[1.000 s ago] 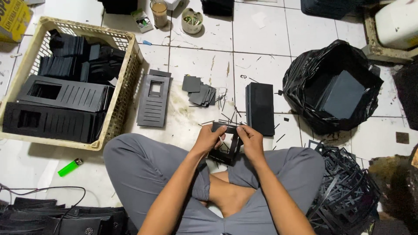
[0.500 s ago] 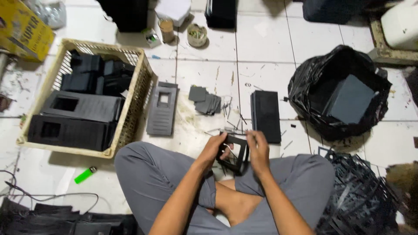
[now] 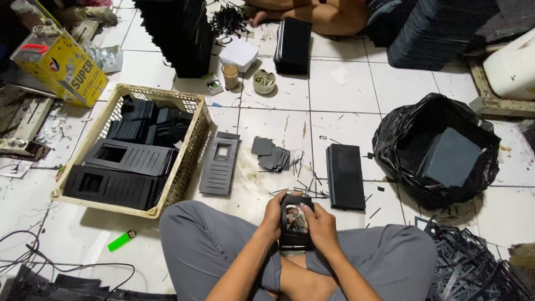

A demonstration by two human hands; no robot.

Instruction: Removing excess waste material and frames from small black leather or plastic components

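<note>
Over your lap, both hands, left [image 3: 274, 214] and right [image 3: 319, 223], close on the black rectangular plastic frame [image 3: 294, 224]; long axis points away from you.

Up and to the left of the hands, a cream plastic basket [image 3: 189, 161] holds black slotted panels. One more black slotted panel [image 3: 219, 166] lies beside it, then small black squares [image 3: 271, 156] and a black slab [image 3: 345, 176]. Far right sits a black bin bag [image 3: 407, 161]; low left, a green lighter [image 3: 122, 241].
</note>
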